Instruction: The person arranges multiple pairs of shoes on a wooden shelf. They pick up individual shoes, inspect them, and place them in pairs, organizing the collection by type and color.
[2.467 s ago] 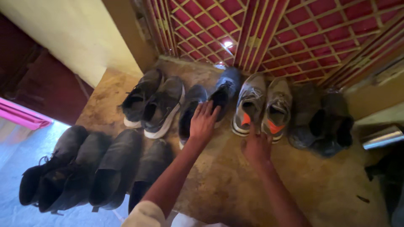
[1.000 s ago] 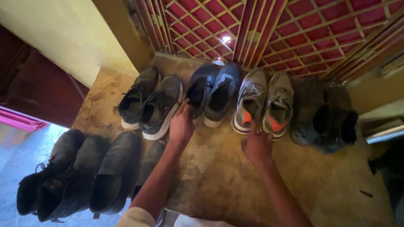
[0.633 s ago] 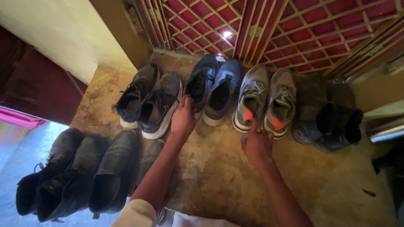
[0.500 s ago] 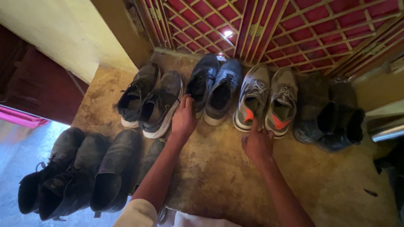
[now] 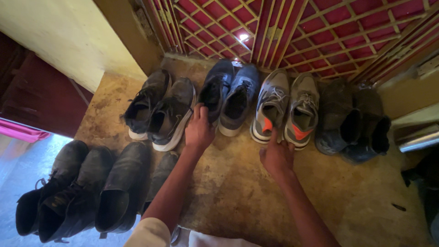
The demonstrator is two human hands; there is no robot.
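Note:
My left hand (image 5: 199, 130) reaches forward, its fingertips resting against the heel of a dark blue shoe (image 5: 214, 91); the second shoe of that pair (image 5: 238, 97) stands right beside it. My right hand (image 5: 276, 155) touches the heels of a grey pair with orange marks (image 5: 270, 107), one finger pointing between the two shoes. Neither hand grips anything. All these shoes stand in a row with their toes toward a red lattice gate (image 5: 297, 27).
Dark sneakers with white soles (image 5: 170, 114) stand left of the blue pair, and dark ankle boots (image 5: 340, 116) right of the grey pair. Several black boots (image 5: 91, 187) line the lower left. A yellow wall (image 5: 68, 32) is at left, and a metal object (image 5: 418, 139) sticks out at right.
The blue shoes, askew 2.5 s ago, now stand straight in the row. My left hand has drawn back to their heels. My right hand has hardly moved.

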